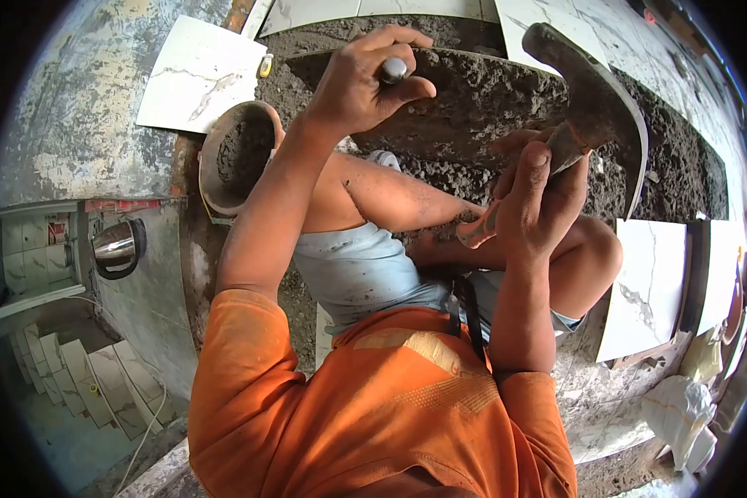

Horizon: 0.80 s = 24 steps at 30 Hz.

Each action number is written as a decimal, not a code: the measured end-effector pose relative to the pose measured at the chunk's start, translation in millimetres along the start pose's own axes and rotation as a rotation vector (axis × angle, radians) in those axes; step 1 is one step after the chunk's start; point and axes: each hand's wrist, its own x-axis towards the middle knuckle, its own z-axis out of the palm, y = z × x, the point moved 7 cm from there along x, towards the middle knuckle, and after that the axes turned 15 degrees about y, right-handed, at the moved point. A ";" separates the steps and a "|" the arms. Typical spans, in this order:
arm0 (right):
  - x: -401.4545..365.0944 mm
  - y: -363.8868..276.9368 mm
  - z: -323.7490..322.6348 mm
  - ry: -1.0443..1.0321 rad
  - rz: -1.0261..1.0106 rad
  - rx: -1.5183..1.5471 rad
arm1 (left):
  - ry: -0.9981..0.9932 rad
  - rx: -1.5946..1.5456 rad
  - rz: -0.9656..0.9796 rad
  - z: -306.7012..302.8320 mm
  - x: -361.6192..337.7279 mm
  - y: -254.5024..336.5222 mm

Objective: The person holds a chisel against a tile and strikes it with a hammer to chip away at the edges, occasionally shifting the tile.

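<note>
My left hand (pixel 361 83) is raised over the dark wet mortar (pixel 473 100), its fingers curled loosely round a tool handle (pixel 393 70) that shows a rounded grey end. The rest of that tool is hidden. In my right hand (pixel 539 195) is a hammer (pixel 593 108), gripped near its head. The hammer's dark, curved head stretches over the mortar, and its orange and grey grip end (pixel 476 234) sticks out to the left, over my crossed legs.
A bucket (pixel 210 178) of mortar stands beside my left knee. Marble-patterned tiles lie around me, including a loose one (pixel 195 75) at upper left and another (pixel 639 290) at right. A metal kettle (pixel 116 249) is lower down on the left; a white sack (pixel 679 415) lies at lower right.
</note>
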 end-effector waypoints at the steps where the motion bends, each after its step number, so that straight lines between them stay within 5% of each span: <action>1: 2.8 0.0 -2.3 0.006 -0.016 -0.018 | 0.070 -0.062 0.061 -0.7 3.5 4.3; 5: 35.2 -4.8 -6.2 0.068 -0.135 -0.164 | 0.122 -0.125 -0.103 -6.3 7.2 15.6; 12: 81.8 -8.4 -0.8 -0.049 -0.319 -0.735 | 0.387 -0.199 -0.021 -18.3 -4.4 27.7; 15: 78.5 -0.6 0.7 -0.052 -0.321 -0.763 | 0.548 -0.435 -0.007 -23.9 -13.3 37.0; 19: 78.5 -1.4 3.4 -0.030 -0.340 -0.733 | 0.626 -0.765 0.252 -31.6 -14.3 59.5; 24: 78.1 0.5 -0.1 -0.003 -0.319 -0.686 | 0.727 -0.850 0.173 -33.9 -4.6 65.3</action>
